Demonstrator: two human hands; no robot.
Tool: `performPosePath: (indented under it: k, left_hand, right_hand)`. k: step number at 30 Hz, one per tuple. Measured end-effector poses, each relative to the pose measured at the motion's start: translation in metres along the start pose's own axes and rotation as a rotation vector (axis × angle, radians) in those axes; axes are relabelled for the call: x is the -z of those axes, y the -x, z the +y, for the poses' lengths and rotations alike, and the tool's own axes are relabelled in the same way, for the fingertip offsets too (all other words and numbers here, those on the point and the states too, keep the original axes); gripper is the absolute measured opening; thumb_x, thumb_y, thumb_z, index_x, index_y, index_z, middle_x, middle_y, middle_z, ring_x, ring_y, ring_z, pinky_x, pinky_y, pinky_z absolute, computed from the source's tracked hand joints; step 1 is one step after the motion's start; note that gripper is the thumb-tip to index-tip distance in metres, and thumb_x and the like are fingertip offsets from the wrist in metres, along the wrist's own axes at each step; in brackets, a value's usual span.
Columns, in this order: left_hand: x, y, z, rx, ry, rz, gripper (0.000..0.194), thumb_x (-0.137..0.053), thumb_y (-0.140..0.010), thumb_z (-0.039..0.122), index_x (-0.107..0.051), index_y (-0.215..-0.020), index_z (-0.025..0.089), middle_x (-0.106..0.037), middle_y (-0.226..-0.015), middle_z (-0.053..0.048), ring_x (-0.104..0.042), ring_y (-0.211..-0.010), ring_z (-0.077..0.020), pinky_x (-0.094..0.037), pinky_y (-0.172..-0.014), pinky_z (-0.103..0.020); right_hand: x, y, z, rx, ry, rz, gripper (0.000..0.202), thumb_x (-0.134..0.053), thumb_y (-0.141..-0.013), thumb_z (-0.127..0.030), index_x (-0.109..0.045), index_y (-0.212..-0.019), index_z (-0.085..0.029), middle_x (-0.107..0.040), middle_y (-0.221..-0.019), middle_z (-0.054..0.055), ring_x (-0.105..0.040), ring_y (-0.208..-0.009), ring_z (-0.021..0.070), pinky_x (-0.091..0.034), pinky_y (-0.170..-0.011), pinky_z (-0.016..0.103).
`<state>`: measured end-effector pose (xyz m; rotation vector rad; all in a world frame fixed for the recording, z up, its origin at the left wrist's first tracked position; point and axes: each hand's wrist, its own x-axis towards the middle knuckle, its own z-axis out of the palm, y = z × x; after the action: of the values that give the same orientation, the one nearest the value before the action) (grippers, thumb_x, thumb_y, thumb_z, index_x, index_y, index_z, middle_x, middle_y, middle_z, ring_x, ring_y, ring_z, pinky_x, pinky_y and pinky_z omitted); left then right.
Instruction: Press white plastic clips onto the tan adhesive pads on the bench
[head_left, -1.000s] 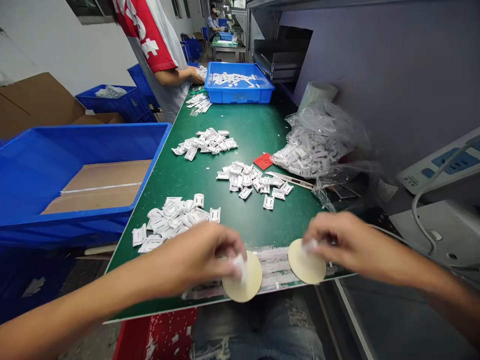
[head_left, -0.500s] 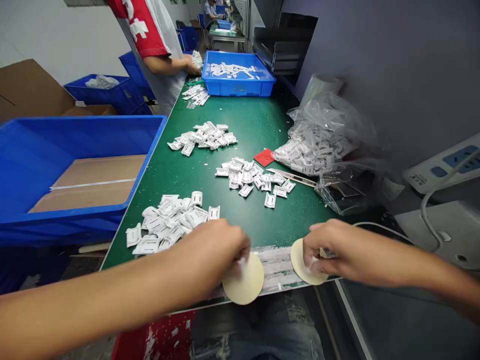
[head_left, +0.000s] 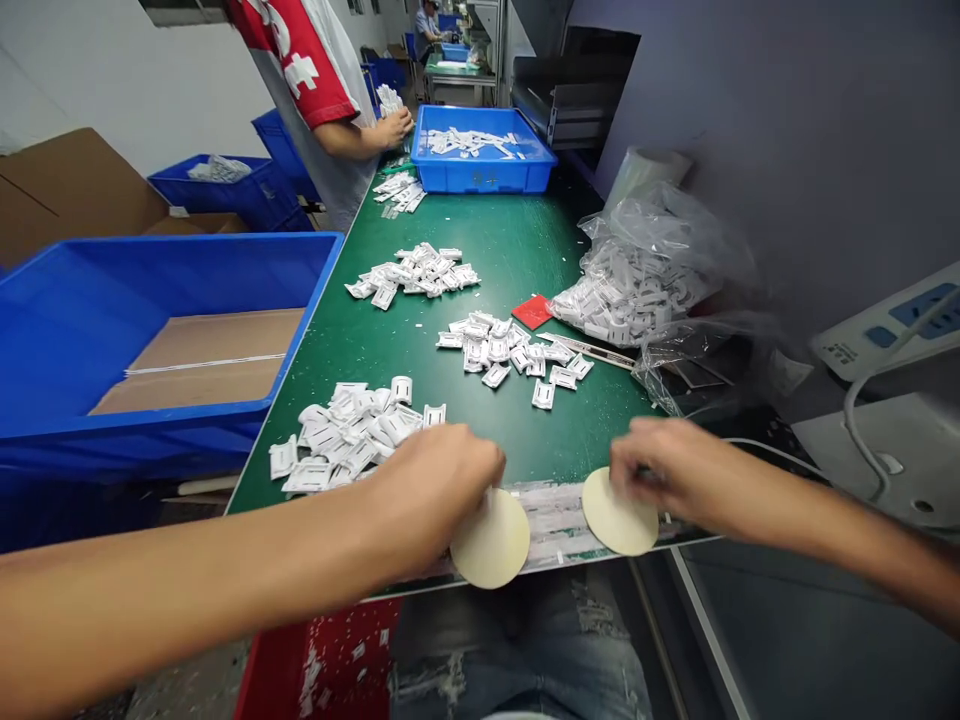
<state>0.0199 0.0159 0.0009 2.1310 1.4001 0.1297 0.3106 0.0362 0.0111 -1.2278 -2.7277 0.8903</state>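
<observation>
Two round cream discs lie at the front edge of the green table [head_left: 525,430]. My left hand [head_left: 457,480] is closed at the upper left of the left disc [head_left: 493,545]; its fingertips are hidden behind the hand. Over the upper right of the right disc [head_left: 619,518], my right hand [head_left: 652,465] has its fingers curled together and blurred, so what they hold cannot be made out. A pile of small white plastic parts [head_left: 345,435] sits beside my left forearm, with two more piles [head_left: 499,345] [head_left: 420,272] farther back.
A clear bag of white parts [head_left: 637,295], a red square [head_left: 532,311] and a cutter knife [head_left: 592,350] lie at the right. A blue tray [head_left: 484,178] stands at the back, near a person's hand [head_left: 394,128]. Left of the table is a large blue bin [head_left: 187,415].
Both my hands have risen slightly off the middles of the discs. The white bits seen at my fingers before no longer show. The other person's hand has lifted white strips.
</observation>
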Motion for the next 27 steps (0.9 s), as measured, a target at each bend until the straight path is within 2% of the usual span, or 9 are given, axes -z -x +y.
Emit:
performPosePath:
  k: [2, 5, 9, 13, 15, 18, 20, 24, 27]
  left_hand:
    - [-0.001, 0.0, 0.0, -0.021, -0.06, -0.031, 0.008, -0.062, -0.073, 0.017, -0.069, -0.072, 0.021, -0.063, -0.061, -0.002, -0.058, -0.057, -0.0181, -0.037, -0.06, -0.028]
    - [-0.001, 0.002, 0.007, -0.053, -0.123, -0.077, 0.011, -0.062, -0.07, 0.013, -0.069, -0.072, 0.021, -0.064, -0.061, -0.002, -0.059, -0.057, -0.0178, -0.037, -0.06, -0.028]
    - [-0.005, 0.011, 0.013, -0.079, -0.184, 0.066, 0.011, -0.061, -0.071, 0.01, -0.065, -0.069, 0.02, -0.06, -0.056, -0.002, -0.057, -0.056, -0.0173, -0.038, -0.062, -0.028]
    - [-0.008, 0.014, 0.012, -0.071, -0.116, -0.015, 0.007, -0.062, -0.073, 0.017, -0.064, -0.067, 0.021, -0.057, -0.052, 0.001, -0.052, -0.051, -0.015, -0.037, -0.059, -0.026]
    - [-0.008, 0.012, 0.012, -0.093, -0.207, 0.072, 0.013, -0.058, -0.075, 0.013, -0.062, -0.065, 0.02, -0.055, -0.05, 0.0, -0.049, -0.05, -0.015, -0.038, -0.062, -0.028]
    - [-0.015, 0.017, 0.017, -0.18, -0.317, 0.259, 0.025, -0.045, -0.081, 0.007, -0.058, -0.065, 0.02, -0.053, -0.051, -0.003, -0.047, -0.052, -0.016, -0.039, -0.069, -0.032]
    - [-0.027, 0.031, 0.022, -0.238, -0.247, 0.303, 0.03, -0.04, -0.086, 0.009, -0.057, -0.065, 0.021, -0.052, -0.054, -0.003, -0.046, -0.054, -0.0165, -0.04, -0.069, -0.033]
    - [-0.049, 0.061, 0.028, -0.338, 0.059, 0.353, 0.026, -0.047, -0.089, 0.021, -0.058, -0.066, 0.024, -0.048, -0.051, -0.001, -0.041, -0.048, -0.0154, -0.04, -0.059, -0.031]
    - [-0.051, 0.066, 0.028, -0.353, 0.141, 0.353, 0.024, -0.049, -0.089, 0.023, -0.061, -0.069, 0.024, -0.05, -0.052, -0.001, -0.041, -0.046, -0.0151, -0.04, -0.057, -0.031]
  right_hand:
    - [-0.001, -0.001, 0.002, -0.029, 0.037, 0.045, 0.026, -0.049, -0.09, -0.015, -0.066, -0.072, -0.023, -0.066, -0.072, 0.002, -0.058, -0.067, 0.0166, -0.041, -0.059, 0.027]
    - [-0.005, -0.001, 0.002, 0.011, 0.031, 0.011, 0.019, -0.054, -0.087, -0.014, -0.065, -0.074, -0.024, -0.065, -0.073, 0.0, -0.058, -0.07, 0.0163, -0.042, -0.062, 0.027]
    - [-0.011, 0.004, -0.002, 0.011, 0.041, 0.081, 0.02, -0.054, -0.086, -0.011, -0.064, -0.075, -0.023, -0.064, -0.073, 0.001, -0.057, -0.069, 0.0165, -0.04, -0.06, 0.027]
    - [-0.016, 0.007, -0.002, 0.072, 0.09, 0.065, 0.017, -0.057, -0.084, -0.011, -0.063, -0.076, -0.024, -0.063, -0.077, 0.0, -0.057, -0.073, 0.0167, -0.04, -0.063, 0.027]
    - [-0.016, 0.006, 0.001, 0.05, 0.266, 0.179, 0.02, -0.053, -0.085, -0.008, -0.062, -0.075, -0.022, -0.06, -0.072, 0.002, -0.054, -0.07, 0.0183, -0.037, -0.062, 0.029]
    - [-0.021, 0.011, -0.004, 0.077, 0.448, 0.305, 0.025, -0.045, -0.089, -0.005, -0.066, -0.093, -0.018, -0.061, -0.075, 0.006, -0.052, -0.071, 0.0208, -0.037, -0.064, 0.033]
    - [-0.031, 0.022, -0.016, 0.166, 0.429, 0.297, 0.027, -0.042, -0.093, -0.008, -0.066, -0.103, -0.018, -0.063, -0.077, 0.007, -0.052, -0.071, 0.0215, -0.04, -0.065, 0.034]
    - [-0.053, 0.047, -0.048, 0.32, 0.206, 0.264, 0.026, -0.044, -0.097, -0.017, -0.066, -0.085, -0.025, -0.062, -0.069, 0.005, -0.051, -0.063, 0.0197, -0.042, -0.061, 0.032]
    - [-0.058, 0.049, -0.055, 0.247, 0.097, 0.331, 0.028, -0.045, -0.098, -0.022, -0.065, -0.078, -0.026, -0.06, -0.067, 0.004, -0.051, -0.06, 0.0187, -0.043, -0.059, 0.031]
